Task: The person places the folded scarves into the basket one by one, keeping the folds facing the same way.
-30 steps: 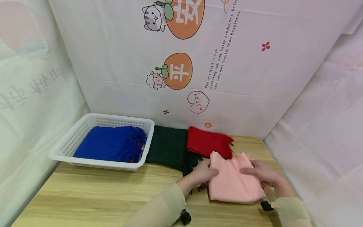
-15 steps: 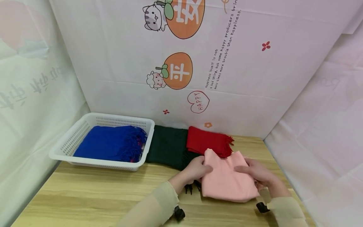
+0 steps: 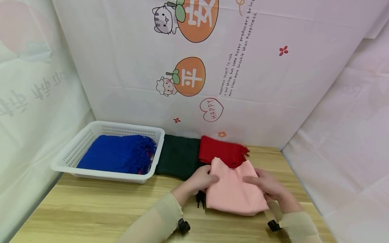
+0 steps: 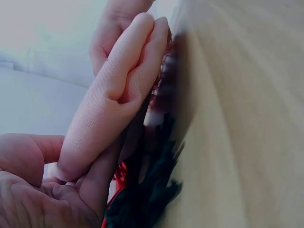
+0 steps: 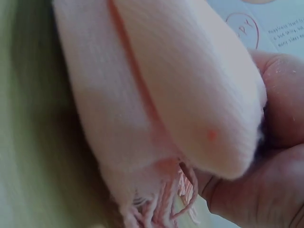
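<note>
A folded pink scarf (image 3: pixel 234 192) hangs between both hands, its middle dipping along the top edge. My left hand (image 3: pixel 199 180) grips its left side, thumb on the near face and fingers behind. On the right side my right hand (image 3: pixel 267 184) pinches it the same way. The left wrist view shows the folded layers of the scarf (image 4: pixel 109 104) in the left hand (image 4: pixel 47 185). In the right wrist view, pink fringe hangs from the scarf (image 5: pixel 190 85) beside the right hand (image 5: pixel 266 175). Behind it lies a folded red scarf (image 3: pixel 222 150), partly covered.
A white plastic basket (image 3: pixel 57 165) at the back left contains a folded blue scarf (image 3: pixel 109 153) with fringe. Between basket and red scarf lies a folded dark green scarf (image 3: pixel 177 157). White printed cloth walls (image 3: pixel 258 111) enclose the wooden table (image 3: pixel 106 209).
Both hands have carried the pink scarf to the left and slightly away from me, over more of the green scarf's fringe. The basket and other scarves stay in place.
</note>
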The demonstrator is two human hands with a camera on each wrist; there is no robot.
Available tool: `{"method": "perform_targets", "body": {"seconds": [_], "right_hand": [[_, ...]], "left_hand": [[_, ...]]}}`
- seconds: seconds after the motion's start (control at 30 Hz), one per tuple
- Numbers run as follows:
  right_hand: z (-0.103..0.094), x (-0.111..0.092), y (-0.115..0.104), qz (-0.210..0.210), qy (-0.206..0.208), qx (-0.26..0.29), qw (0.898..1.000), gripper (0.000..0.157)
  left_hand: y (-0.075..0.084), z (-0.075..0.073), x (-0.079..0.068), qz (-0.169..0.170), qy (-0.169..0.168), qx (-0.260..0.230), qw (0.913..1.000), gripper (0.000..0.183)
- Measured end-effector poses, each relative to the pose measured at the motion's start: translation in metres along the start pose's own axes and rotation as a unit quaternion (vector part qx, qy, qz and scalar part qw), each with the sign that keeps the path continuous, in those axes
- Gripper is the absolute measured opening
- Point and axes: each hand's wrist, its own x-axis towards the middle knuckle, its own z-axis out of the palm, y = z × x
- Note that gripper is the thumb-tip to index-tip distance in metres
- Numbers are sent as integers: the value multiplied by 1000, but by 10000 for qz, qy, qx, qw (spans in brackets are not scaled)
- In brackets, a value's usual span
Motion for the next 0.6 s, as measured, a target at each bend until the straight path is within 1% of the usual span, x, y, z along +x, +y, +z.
{"method": "perform_targets", "body": {"seconds": [0.13,0.23,0.33,0.6], "right_hand": [[9,-1,-9,-121,-12,105,9999,54],[15,0,-14,-251,-59,333,9991,53],[22,0,-21,-317,-13,469,9984,53],[37,-2,-37,-306,339,487,9978,65]], "left_hand": [[4,-10,-2,3,62,7,10000,36],[7,-18,-4,9,99,16,9999,36],[12,-26,-7,28,140,21,9999,37],[24,-44,-15,107,173,127,9997,34]]}}
